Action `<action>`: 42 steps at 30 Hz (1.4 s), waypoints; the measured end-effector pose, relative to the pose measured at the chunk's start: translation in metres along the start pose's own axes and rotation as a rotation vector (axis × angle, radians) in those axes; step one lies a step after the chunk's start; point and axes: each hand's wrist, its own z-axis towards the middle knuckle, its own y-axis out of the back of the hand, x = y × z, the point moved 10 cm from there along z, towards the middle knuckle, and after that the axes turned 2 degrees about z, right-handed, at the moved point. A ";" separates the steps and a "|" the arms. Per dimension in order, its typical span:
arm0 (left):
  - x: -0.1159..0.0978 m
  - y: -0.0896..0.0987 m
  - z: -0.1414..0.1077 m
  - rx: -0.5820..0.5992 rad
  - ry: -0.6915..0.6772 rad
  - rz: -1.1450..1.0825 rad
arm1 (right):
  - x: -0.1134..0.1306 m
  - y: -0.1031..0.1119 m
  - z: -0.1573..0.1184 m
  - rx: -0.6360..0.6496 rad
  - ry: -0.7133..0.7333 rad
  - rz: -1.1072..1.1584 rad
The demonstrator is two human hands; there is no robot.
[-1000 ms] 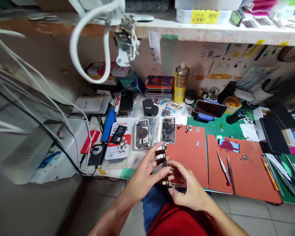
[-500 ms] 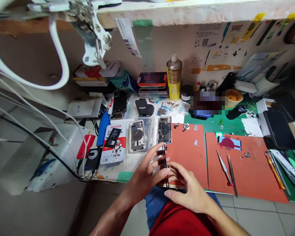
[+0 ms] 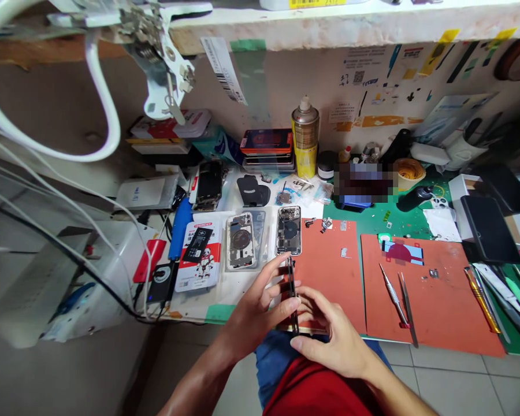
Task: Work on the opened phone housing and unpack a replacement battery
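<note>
A person's left hand [image 3: 253, 312] and right hand [image 3: 333, 338] grip a thin dark phone panel [image 3: 291, 294] edge-on at the front edge of a crowded tabletop [image 3: 238, 289]. Just beyond the panel, two opened phone housings [image 3: 288, 230] lie side by side, one of them on an orange work mat [image 3: 333, 271]. To the right, on a second orange mat [image 3: 442, 306], tweezers [image 3: 407, 306] lie just beside a metal pry tool [image 3: 392, 294]. A yellow spray can [image 3: 305, 137] stands against the back wall beside a stack of phones [image 3: 267, 149].
</note>
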 end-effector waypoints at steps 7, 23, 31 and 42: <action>-0.001 0.001 0.001 -0.004 -0.015 0.016 | 0.002 -0.002 0.001 -0.008 0.020 -0.023; -0.005 0.009 -0.004 -0.013 -0.096 -0.040 | 0.000 -0.008 0.001 -0.056 0.041 -0.073; -0.004 0.079 -0.043 -0.395 -0.321 -0.370 | 0.076 0.002 0.014 -0.281 0.203 -0.619; 0.043 0.101 -0.087 -0.429 -0.267 -0.801 | 0.182 -0.150 0.284 -0.239 0.194 -1.457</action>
